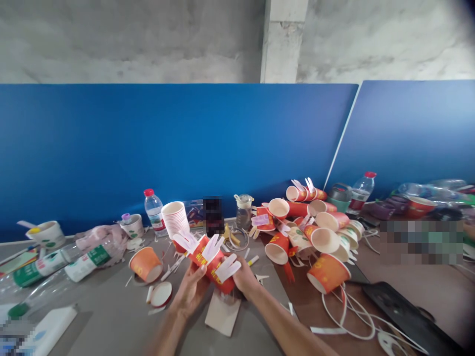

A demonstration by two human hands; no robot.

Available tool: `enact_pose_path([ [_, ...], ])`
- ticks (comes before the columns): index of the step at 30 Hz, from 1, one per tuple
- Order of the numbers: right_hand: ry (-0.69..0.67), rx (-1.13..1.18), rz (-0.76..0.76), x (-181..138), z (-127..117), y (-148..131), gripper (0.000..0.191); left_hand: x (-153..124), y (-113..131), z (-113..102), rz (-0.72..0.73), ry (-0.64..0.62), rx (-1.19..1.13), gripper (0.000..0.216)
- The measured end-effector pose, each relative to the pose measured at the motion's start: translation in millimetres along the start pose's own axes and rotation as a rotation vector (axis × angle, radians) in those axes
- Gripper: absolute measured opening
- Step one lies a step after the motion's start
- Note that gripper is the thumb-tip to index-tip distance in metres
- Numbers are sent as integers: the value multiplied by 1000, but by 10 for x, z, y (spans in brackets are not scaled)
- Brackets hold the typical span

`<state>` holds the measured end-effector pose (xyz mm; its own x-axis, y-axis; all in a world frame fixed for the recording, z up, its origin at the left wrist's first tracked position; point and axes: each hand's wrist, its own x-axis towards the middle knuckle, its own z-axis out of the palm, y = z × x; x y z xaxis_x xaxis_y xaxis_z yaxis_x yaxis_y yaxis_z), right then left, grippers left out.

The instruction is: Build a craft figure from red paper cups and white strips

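Between my two hands is a joined row of red paper cups with yellow lettering, tilted down to the right. Pale, ear-like paper strips stick out from it. My left hand grips the row from the left, its thumb on the front. My right hand is closed on the right end, with its fingertips mostly hidden behind the cups. Below the cups lies a beige card on the grey table. Just behind my left hand rises a stack of white paper cups.
A heap of red and white paper cups lies to the right, beside white cables and a black case. Plastic bottles lie at left, near an orange cup. A blue partition stands behind.
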<state>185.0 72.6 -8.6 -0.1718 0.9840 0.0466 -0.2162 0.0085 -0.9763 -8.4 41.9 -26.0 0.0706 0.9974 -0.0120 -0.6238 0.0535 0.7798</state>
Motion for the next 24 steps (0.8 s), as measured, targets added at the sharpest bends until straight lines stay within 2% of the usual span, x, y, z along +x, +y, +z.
enact_pose_path([
  [4, 82, -71, -44, 72, -43, 64, 78, 34, -6, -72, 13, 72, -10, 90],
  [8, 174, -267, -185, 206, -262, 71, 77, 79, -5, -151, 64, 166, -82, 91],
  [12, 282, -478, -314, 323, -552, 55, 40, 133, 23, -262, 68, 207, -175, 76],
  [15, 290, -620, -349, 356, -670, 72, 15, 166, 47, -354, 94, 242, -210, 84],
  [17, 232, -709, -357, 343, -687, 88, 17, 177, 70, -392, 91, 246, -223, 93],
  [19, 70, -852, -375, 304, -675, 92, 27, 178, 100, -405, 80, 249, -224, 96],
  [22, -193, -1049, -408, 223, -640, 72, 31, 172, 142, -401, 83, 272, -224, 84],
  [24, -261, -1119, -424, 182, -619, 48, 28, 171, 157, -409, 93, 285, -228, 75],
])
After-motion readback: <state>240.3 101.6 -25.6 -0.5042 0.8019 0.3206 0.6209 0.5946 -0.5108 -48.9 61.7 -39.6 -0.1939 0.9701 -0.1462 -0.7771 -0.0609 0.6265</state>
